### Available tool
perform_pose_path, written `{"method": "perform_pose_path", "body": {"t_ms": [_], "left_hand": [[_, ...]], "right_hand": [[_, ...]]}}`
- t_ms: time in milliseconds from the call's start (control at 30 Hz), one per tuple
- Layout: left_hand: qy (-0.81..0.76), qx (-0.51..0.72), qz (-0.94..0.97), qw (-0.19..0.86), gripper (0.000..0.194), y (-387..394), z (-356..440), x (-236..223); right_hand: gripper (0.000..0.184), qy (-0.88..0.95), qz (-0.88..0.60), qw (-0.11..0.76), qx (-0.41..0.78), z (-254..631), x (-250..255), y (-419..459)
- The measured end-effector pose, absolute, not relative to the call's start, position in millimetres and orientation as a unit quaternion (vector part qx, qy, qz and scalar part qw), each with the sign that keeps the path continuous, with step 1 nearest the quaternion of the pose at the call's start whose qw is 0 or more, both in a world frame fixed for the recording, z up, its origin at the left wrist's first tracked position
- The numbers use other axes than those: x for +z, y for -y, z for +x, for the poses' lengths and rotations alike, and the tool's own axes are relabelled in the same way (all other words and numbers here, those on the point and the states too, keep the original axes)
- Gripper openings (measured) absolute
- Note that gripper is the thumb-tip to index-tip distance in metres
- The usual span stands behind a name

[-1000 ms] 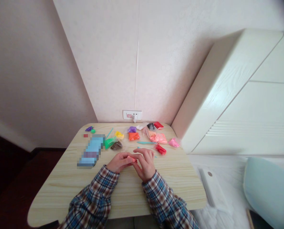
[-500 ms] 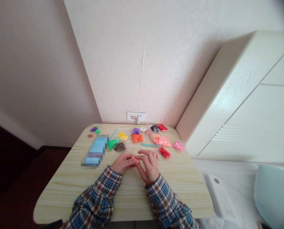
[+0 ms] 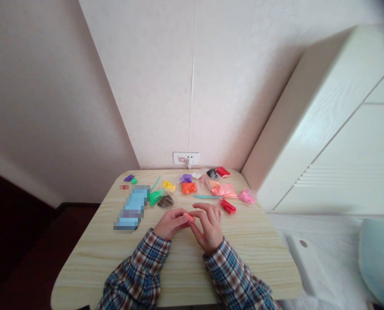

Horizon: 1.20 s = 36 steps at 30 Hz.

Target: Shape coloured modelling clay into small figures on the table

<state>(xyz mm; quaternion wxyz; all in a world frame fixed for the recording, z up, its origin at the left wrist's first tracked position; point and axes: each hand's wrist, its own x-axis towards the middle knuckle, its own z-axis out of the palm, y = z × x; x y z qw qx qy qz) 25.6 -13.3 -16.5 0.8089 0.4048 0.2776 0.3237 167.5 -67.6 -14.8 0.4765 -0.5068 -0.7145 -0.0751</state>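
A small coral piece of modelling clay is pinched between the fingertips of my left hand, over the middle of the table. My right hand meets it from the other side, thumb and fingers curved around the same piece, its index finger raised. Just beyond the hands lie a red clay packet, a brown clay packet and a green clay packet. A blue plastic modelling tool rests behind my right hand.
Along the back are an orange packet, a yellow packet, a coral packet and a pink packet. A blurred phone lies left, near a purple and green clay shape. A wall socket is behind the table.
The view has shifted slightly, so everything sits a little farther right and lower. Both hands keep nearly the same pose around the coral clay.
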Motion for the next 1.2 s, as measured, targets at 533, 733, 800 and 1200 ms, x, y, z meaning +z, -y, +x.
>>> {"method": "perform_pose_path", "body": {"t_ms": [533,733,800,1200], "left_hand": [[-0.265,0.357,0.390,0.807,0.021,10.7,24.1,-17.6],[-0.277,0.377,0.386,0.795,0.027,11.3,23.7,-16.8],[-0.274,0.375,0.393,0.793,0.028,11.5,24.1,-17.2],[-0.269,0.341,0.440,0.786,0.028,12.6,23.8,-14.6]], "right_hand": [[0.026,0.733,-0.490,0.471,-0.024,168.1,-10.5,70.4],[0.032,0.726,-0.488,0.484,0.032,169.9,-8.4,68.7],[0.035,0.736,-0.479,0.475,0.050,169.9,-7.7,68.0],[0.029,0.739,-0.477,0.474,0.045,169.7,-10.5,66.4]]}}
